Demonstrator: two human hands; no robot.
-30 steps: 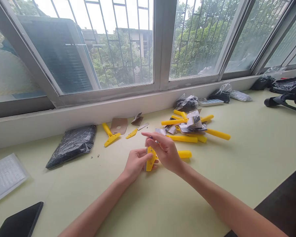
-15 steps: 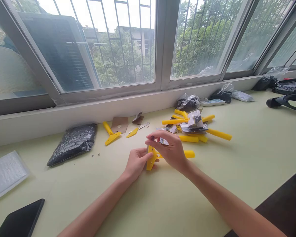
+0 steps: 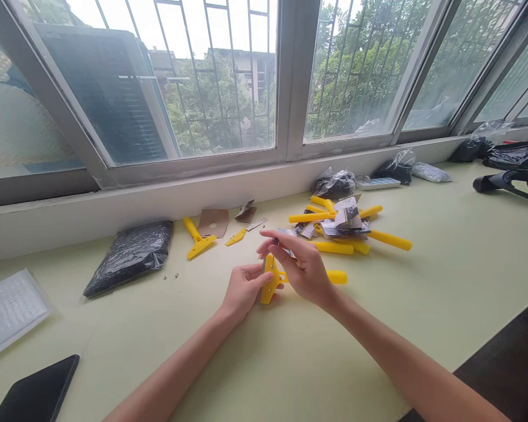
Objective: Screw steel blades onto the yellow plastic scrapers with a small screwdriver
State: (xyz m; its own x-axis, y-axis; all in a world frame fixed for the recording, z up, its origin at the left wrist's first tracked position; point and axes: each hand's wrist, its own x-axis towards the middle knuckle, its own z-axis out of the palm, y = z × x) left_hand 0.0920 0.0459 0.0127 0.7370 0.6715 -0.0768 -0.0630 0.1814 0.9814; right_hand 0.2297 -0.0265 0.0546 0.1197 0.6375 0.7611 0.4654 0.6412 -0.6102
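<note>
My left hand (image 3: 245, 288) is closed round the head of a yellow scraper (image 3: 270, 288), thumb on top, with a grey blade edge along its left side. The scraper's handle points right, partly behind my other hand. Above it, my right hand (image 3: 305, 266) pinches a small screwdriver (image 3: 275, 241) by its dark end. The thin shaft points down at a screw near the top of the scraper head. A second screw (image 3: 270, 290) shows lower on that head. Another yellow scraper (image 3: 200, 239) lies behind to the left, beside a loose yellow plate (image 3: 236, 237) and a metal blade (image 3: 257, 224).
Several yellow scrapers with cards (image 3: 347, 220) are piled at the back right. A black plastic-wrapped pack (image 3: 129, 256), loose screws (image 3: 176, 275) and brown card (image 3: 214, 223) lie to the left. A phone (image 3: 37, 390) sits front left. Bagged items (image 3: 334, 183) line the window wall.
My right hand's fingers have shifted round the screwdriver's end, with the index finger now straighter and the thumb lower. The left hand and the scraper have stayed almost still.
</note>
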